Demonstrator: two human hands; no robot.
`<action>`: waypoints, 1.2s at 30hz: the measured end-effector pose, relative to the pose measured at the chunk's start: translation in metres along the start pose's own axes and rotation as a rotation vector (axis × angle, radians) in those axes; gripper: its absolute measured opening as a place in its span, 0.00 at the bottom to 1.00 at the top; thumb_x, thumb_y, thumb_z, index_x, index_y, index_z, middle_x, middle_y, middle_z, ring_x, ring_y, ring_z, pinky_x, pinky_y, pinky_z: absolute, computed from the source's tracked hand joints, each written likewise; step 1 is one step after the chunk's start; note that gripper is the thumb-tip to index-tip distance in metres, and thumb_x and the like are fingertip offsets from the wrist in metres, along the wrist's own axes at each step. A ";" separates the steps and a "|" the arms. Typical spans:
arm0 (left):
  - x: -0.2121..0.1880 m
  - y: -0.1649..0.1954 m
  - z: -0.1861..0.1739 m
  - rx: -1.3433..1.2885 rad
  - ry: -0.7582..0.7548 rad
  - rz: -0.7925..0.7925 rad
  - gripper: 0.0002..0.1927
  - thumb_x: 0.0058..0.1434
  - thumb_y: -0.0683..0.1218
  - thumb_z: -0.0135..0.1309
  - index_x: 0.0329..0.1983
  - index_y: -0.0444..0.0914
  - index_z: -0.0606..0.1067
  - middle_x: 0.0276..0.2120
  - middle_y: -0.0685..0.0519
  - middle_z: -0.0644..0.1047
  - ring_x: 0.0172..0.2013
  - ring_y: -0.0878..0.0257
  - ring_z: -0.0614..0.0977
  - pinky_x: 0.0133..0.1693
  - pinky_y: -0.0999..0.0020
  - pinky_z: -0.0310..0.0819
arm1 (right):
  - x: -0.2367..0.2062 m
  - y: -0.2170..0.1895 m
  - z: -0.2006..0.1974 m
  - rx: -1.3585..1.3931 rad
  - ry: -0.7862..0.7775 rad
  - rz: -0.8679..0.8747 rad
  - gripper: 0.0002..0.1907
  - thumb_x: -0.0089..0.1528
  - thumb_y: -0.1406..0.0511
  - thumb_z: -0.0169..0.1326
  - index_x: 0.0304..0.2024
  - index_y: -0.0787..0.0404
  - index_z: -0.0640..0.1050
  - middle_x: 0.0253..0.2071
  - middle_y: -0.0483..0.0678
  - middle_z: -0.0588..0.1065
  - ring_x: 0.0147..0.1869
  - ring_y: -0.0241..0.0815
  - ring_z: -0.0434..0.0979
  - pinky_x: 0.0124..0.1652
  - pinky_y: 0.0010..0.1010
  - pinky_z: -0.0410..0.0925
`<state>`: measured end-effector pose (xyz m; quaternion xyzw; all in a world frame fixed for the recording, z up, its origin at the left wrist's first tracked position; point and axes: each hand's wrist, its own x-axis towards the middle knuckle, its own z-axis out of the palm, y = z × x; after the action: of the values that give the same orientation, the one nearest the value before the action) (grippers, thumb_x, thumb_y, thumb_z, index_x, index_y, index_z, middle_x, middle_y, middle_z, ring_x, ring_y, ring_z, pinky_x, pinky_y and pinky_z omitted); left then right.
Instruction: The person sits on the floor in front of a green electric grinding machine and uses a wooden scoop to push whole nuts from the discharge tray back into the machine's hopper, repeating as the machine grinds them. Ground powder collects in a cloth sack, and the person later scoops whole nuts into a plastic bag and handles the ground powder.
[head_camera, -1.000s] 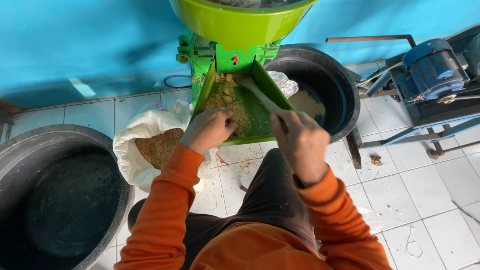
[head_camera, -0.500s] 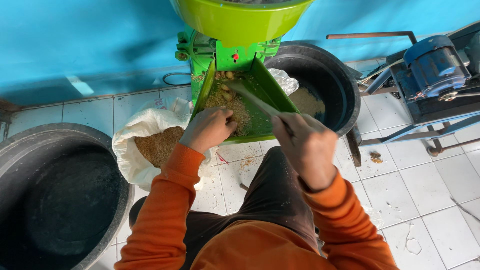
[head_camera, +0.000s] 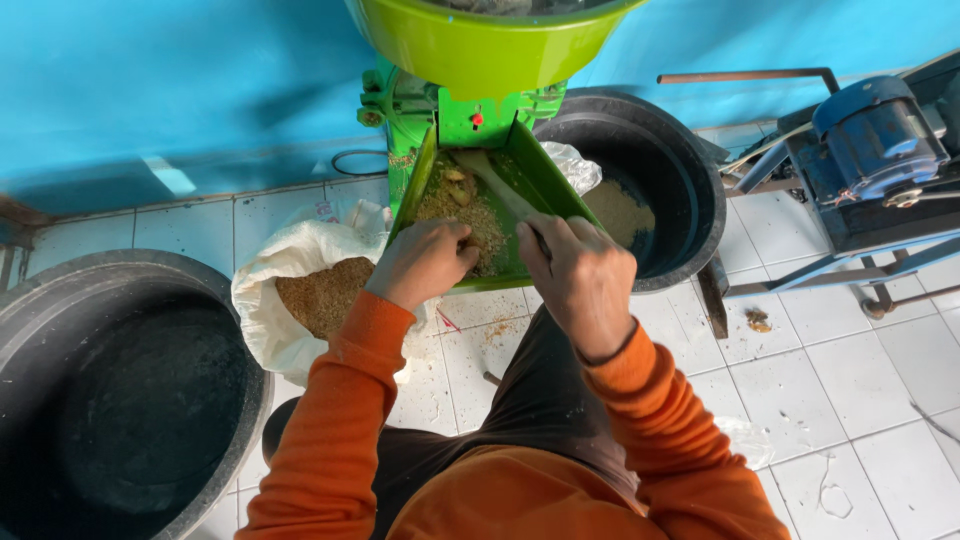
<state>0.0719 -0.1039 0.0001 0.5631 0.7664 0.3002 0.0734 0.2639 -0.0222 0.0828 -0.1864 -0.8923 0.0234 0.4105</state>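
- head view: a green chute tray (head_camera: 545, 180) is seen sloping down from a green grinding machine (head_camera: 470, 110) under a lime-green hopper (head_camera: 480, 40).
- head view: coarse brown ground meal (head_camera: 465, 205) is spread along the tray, with a few paler lumps near the top.
- head view: the left hand (head_camera: 420, 262) is laid at the lower lip of the tray; its fingers are curled together and pressed into the meal, and whether any is pinched cannot be told.
- head view: the right hand (head_camera: 580, 275) is closed in a fist around the handle of a pale stick (head_camera: 500, 185), whose far end lies up the tray toward the machine outlet.
- head view: the meal is judged loose, light and crumbly; it is best gathered by cupped fingers or pushed with the stick, not pinched. the stick looks stiff and light, and is best gripped at its lower end.
- head view: a white sack (head_camera: 300, 290) partly filled with similar meal stands just left of the tray lip.
- head view: a black tub (head_camera: 690, 200) holding paler meal sits to the right, another black tub (head_camera: 40, 300) to the left.
- head view: a blue motor (head_camera: 875, 140) stands on the white tiled floor (head_camera: 820, 370).
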 end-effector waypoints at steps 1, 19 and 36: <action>0.001 0.001 -0.001 0.014 -0.023 -0.003 0.14 0.59 0.50 0.56 0.37 0.34 0.79 0.37 0.40 0.81 0.39 0.42 0.82 0.43 0.48 0.76 | -0.003 0.000 0.003 0.002 0.020 0.002 0.05 0.64 0.65 0.63 0.37 0.61 0.82 0.25 0.46 0.75 0.25 0.41 0.75 0.26 0.32 0.67; 0.000 0.002 -0.004 0.013 -0.109 -0.041 0.16 0.60 0.50 0.56 0.45 0.35 0.80 0.44 0.41 0.80 0.42 0.42 0.82 0.45 0.49 0.77 | -0.019 0.037 -0.091 0.001 -0.107 0.069 0.05 0.68 0.67 0.62 0.40 0.64 0.83 0.28 0.46 0.78 0.25 0.33 0.75 0.23 0.24 0.65; 0.037 -0.027 0.017 0.333 0.180 0.154 0.08 0.62 0.38 0.56 0.42 0.31 0.79 0.43 0.34 0.79 0.40 0.40 0.82 0.38 0.50 0.76 | -0.005 0.053 -0.108 0.182 -0.151 0.146 0.05 0.70 0.68 0.61 0.44 0.65 0.83 0.28 0.46 0.78 0.25 0.31 0.74 0.25 0.23 0.63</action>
<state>0.0448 -0.0690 -0.0200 0.5955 0.7635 0.2231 -0.1126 0.3635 0.0132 0.1402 -0.2104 -0.8990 0.1479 0.3544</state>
